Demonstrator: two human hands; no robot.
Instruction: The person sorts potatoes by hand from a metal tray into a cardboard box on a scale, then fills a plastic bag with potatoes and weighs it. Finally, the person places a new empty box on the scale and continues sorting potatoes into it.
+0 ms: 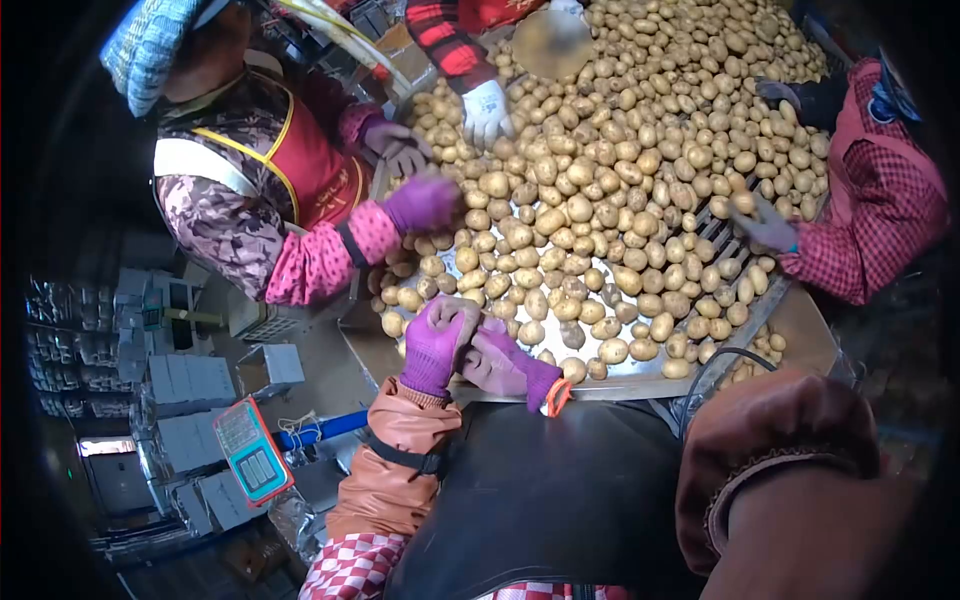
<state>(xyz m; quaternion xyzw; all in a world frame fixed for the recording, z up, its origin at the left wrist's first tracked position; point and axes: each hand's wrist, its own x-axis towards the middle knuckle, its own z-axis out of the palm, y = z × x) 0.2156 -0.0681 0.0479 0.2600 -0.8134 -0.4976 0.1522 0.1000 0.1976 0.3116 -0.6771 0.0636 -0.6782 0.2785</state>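
A big pile of small yellow potatoes point(620, 180) covers a metal sorting table point(640, 378). My left hand point(436, 340), in a purple glove with a brown sleeve, is curled at the pile's near edge, and a potato seems to sit inside its fingers. My right hand point(503, 362), also purple-gloved, lies beside it with fingers stretched toward the left hand and touching it. An orange object point(558, 397) sits at my right wrist. My black apron point(540, 500) fills the foreground.
A person in a floral jacket and red vest works at the left, purple gloves point(420, 200) on the potatoes. A white-gloved hand point(487, 110) reaches in from the top. A checked sleeve with a purple glove point(765, 228) reaches from the right. A scale point(250, 452) and stacked boxes point(190, 380) stand lower left.
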